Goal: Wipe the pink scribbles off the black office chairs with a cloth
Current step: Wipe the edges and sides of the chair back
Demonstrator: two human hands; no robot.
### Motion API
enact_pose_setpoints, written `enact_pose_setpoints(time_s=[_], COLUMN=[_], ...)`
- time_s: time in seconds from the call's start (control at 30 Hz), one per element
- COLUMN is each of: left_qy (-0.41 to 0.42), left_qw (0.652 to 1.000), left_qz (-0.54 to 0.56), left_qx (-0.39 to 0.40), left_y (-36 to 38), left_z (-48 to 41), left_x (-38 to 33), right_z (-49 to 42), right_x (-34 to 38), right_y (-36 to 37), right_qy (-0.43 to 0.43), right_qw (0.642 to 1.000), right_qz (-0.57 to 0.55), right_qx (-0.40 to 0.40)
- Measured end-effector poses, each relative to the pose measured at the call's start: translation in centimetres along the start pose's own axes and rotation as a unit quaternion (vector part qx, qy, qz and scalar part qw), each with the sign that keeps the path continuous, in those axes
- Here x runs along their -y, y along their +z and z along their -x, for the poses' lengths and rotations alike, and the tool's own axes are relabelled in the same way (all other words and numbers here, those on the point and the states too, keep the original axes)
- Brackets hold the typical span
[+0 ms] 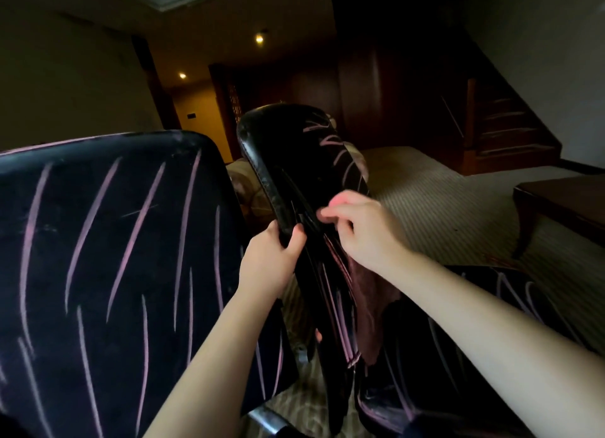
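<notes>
Three scribbled chairs, one cloth

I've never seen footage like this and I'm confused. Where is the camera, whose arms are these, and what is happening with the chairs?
There is no machine here. A single camera is worn on a person's head and looks down at their own bare arms. The left hand grips the edge of the middle chair, which has a glossy black back. The right hand holds a dark reddish cloth against that back, and the cloth hangs below the hand. Pink scribbles mark this chair, the left chair and the right chair. Behind them are a striped carpet, a dark table and stairs.
</notes>
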State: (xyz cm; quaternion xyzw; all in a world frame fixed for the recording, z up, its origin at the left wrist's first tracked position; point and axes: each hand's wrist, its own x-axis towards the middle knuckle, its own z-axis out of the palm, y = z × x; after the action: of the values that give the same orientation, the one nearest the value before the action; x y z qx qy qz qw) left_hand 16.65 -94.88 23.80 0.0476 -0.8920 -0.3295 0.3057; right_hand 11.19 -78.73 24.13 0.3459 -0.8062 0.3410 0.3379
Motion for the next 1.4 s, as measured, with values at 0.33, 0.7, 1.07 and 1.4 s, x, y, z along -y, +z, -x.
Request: enact_pose_setpoints(time_s=[0.33, 0.7, 1.07, 1.4], left_qy=[-0.009, -0.011, -0.025, -0.034], left_qw=[1.0, 0.999, 0.997, 0.998], left_qz=[-0.014, -0.037, -0.071, -0.051], left_qx=[0.0, 0.005, 0.006, -0.002], left_y=[0.1, 0.1, 0.2, 0.4], left_z=[0.2, 0.4, 0.4, 0.4], left_x=[0.2, 0.2, -0.1, -0.1], right_z=[3.9, 3.6, 0.7, 1.8], right_x=[-1.4, -1.0, 0.9, -0.8], right_y=[1.4, 2.6, 1.5, 0.8], right_qy=[0.015, 0.024, 0.039, 0.088], right_qw=[0.999, 0.996, 0.996, 0.992], right_qz=[-0.019, -0.043, -0.051, -0.085], right_qx=[-0.024, -0.078, -0.066, -0.012])
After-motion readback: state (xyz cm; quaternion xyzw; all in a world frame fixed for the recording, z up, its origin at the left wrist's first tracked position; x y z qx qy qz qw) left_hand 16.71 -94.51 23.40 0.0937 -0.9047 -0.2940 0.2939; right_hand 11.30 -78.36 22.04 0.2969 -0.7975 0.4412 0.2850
